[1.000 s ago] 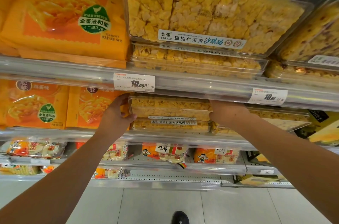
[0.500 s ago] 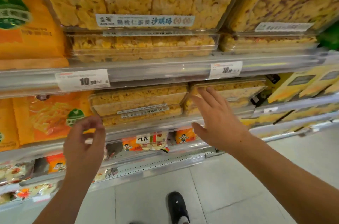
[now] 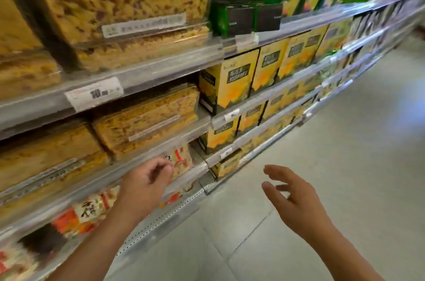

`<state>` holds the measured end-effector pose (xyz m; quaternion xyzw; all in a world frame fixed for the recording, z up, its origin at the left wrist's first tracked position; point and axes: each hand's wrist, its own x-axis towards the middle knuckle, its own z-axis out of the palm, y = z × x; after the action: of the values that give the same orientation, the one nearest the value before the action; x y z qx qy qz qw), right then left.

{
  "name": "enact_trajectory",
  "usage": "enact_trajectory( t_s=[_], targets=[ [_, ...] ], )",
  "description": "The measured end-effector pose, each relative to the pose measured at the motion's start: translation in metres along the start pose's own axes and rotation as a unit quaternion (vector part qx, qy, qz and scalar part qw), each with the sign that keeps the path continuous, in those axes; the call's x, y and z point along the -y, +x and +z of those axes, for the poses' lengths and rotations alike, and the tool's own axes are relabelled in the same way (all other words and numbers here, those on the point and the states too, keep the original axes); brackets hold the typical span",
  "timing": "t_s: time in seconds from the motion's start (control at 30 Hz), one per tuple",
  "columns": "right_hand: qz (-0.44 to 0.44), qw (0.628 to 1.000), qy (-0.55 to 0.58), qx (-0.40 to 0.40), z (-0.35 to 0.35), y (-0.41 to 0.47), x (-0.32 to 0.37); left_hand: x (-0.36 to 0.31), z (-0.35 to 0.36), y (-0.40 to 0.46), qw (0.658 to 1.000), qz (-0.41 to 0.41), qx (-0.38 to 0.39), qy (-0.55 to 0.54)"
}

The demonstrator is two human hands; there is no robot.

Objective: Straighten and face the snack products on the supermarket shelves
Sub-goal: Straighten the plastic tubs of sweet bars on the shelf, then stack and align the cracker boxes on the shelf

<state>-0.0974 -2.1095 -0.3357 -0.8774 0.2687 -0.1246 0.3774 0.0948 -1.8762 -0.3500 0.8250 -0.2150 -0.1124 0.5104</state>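
Clear plastic trays of yellow puffed snack lie stacked on the middle shelf, with more trays on the shelf above. To their right stand yellow and black snack boxes in rows. My left hand hangs in front of the lower shelf rail with fingers loosely curled, holding nothing. My right hand is out over the floor, fingers spread and relaxed, clear of the shelves. The frame is blurred by motion.
Red and white snack bags sit on the lower shelf behind my left hand. A price tag hangs on the shelf rail. Green and black boxes stand top right. The tiled aisle floor stretches away to the right.
My view has swung right along the aisle. Both hands have left the snack trays and dropped lower; the right hand has moved out over the floor.
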Motion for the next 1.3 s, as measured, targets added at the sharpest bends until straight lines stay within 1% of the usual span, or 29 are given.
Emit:
enact_trajectory(
  t_s=[0.1, 0.17, 0.23, 0.33, 0.43, 0.53, 0.63, 0.7, 0.8, 0.93, 1.03, 1.1, 1.2, 1.3],
  targets=[
    [-0.024, 0.997, 0.042, -0.056, -0.055, 0.02, -0.019, -0.026, 0.041, 0.009, 0.999, 0.017, 0.021, 0.041],
    [-0.037, 0.993, 0.065, -0.093, -0.092, 0.04, -0.023, -0.037, 0.056, 0.014, 0.995, 0.012, 0.032, 0.091],
    [-0.053, 0.988, 0.081, -0.12, -0.124, 0.063, -0.027, -0.041, 0.062, 0.02, 0.993, -0.005, 0.031, 0.112],
    [-0.074, 0.984, 0.098, -0.128, -0.158, 0.099, -0.029, -0.042, 0.059, 0.034, 0.992, -0.03, 0.009, 0.121],
    [-0.094, 0.983, 0.104, -0.119, -0.17, 0.126, -0.034, -0.047, 0.053, 0.054, 0.989, -0.058, -0.004, 0.134],
    [-0.108, 0.985, 0.1, -0.087, -0.172, 0.151, -0.045, -0.056, 0.064, 0.083, 0.989, -0.069, -0.028, 0.124],
    [-0.133, 0.987, 0.06, -0.066, -0.172, 0.178, -0.058, -0.072, 0.096, 0.123, 0.993, -0.042, -0.048, 0.101],
    [-0.15, 0.987, 0.034, -0.052, -0.176, 0.196, -0.067, -0.087, 0.124, 0.153, 0.996, -0.022, -0.037, 0.082],
    [-0.147, 0.988, 0.031, -0.037, -0.184, 0.22, -0.082, -0.119, 0.167, 0.192, 0.999, 0.019, 0.0, 0.042],
    [-0.178, 0.983, 0.03, -0.027, -0.199, 0.26, -0.09, -0.158, 0.21, 0.229, 0.996, 0.078, 0.041, 0.017],
    [-0.22, 0.975, 0.027, -0.002, -0.208, 0.301, -0.081, -0.174, 0.227, 0.244, 0.995, 0.082, 0.047, 0.021],
    [-0.262, 0.965, 0.022, 0.02, -0.211, 0.331, -0.07, -0.179, 0.234, 0.249, 0.997, 0.073, 0.029, 0.015],
    [-0.328, 0.941, 0.022, 0.078, -0.208, 0.373, -0.046, -0.187, 0.237, 0.249, 0.998, 0.046, -0.034, 0.007],
    [-0.404, 0.906, 0.013, 0.127, -0.201, 0.405, -0.02, -0.198, 0.234, 0.243, 0.995, 0.02, -0.098, 0.009]
  ],
)
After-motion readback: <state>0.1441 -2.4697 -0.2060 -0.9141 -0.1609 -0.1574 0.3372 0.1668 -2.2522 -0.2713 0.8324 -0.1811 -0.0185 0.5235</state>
